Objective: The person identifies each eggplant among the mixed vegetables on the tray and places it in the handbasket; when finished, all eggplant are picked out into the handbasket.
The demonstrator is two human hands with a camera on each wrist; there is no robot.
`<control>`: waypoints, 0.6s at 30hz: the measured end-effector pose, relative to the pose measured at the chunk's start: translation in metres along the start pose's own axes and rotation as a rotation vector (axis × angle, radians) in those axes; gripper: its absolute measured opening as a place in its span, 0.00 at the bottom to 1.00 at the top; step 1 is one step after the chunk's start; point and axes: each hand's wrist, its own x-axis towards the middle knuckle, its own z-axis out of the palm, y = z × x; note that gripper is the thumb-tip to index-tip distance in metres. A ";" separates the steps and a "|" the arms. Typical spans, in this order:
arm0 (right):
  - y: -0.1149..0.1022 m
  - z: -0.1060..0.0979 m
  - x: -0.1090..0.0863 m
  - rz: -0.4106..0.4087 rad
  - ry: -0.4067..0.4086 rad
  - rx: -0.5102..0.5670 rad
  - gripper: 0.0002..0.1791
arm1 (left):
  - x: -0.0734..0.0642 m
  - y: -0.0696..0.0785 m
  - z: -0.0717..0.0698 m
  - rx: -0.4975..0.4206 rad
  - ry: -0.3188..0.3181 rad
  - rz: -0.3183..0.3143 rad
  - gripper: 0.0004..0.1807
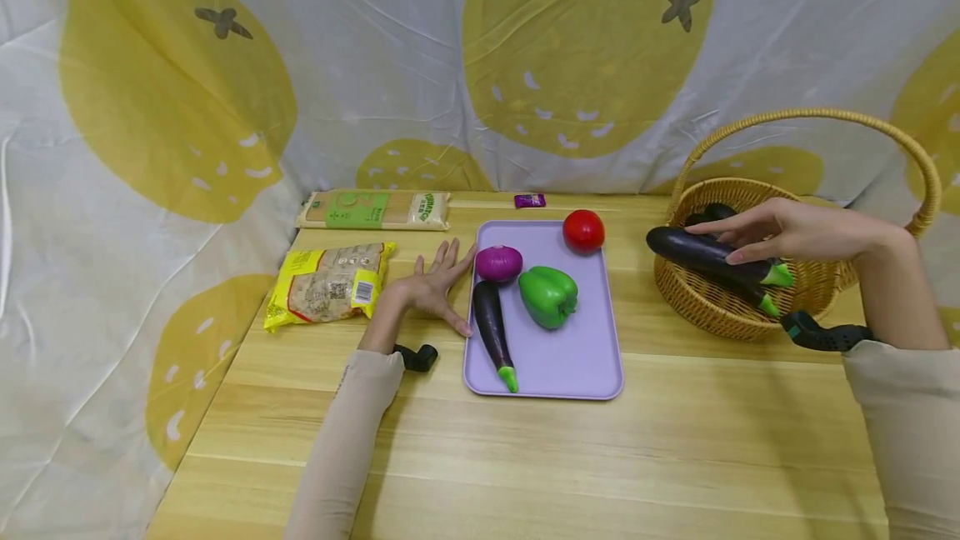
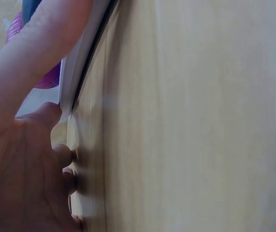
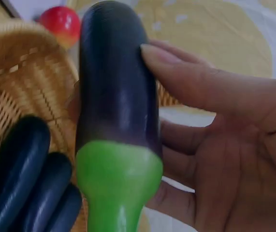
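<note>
Over the wicker basket point(image 1: 690, 312), right hand point(image 1: 806, 227) pinching an eggplant point(image 1: 693, 249), other eggplants point(image 3: 17, 169) partly hidden, left hand point(image 1: 431, 287) spread beside lilac tray point(image 1: 570, 365).

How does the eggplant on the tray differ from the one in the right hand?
The tray eggplant lies on the lavender tray; the held eggplant is gripped by the right hand above the basket.
The tray eggplant's green end points toward the tray's near edge; the held eggplant's points rightward.
Both are dark with green ends.

Looks like a makeshift studio corner — lemon-print cloth point(image 1: 375, 48) hangs behind a wood-grain table point(image 1: 690, 448).
</note>
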 end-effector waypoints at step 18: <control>0.062 -0.017 -0.006 0.255 0.086 -0.019 0.32 | 0.002 -0.002 0.000 0.000 -0.008 -0.001 0.82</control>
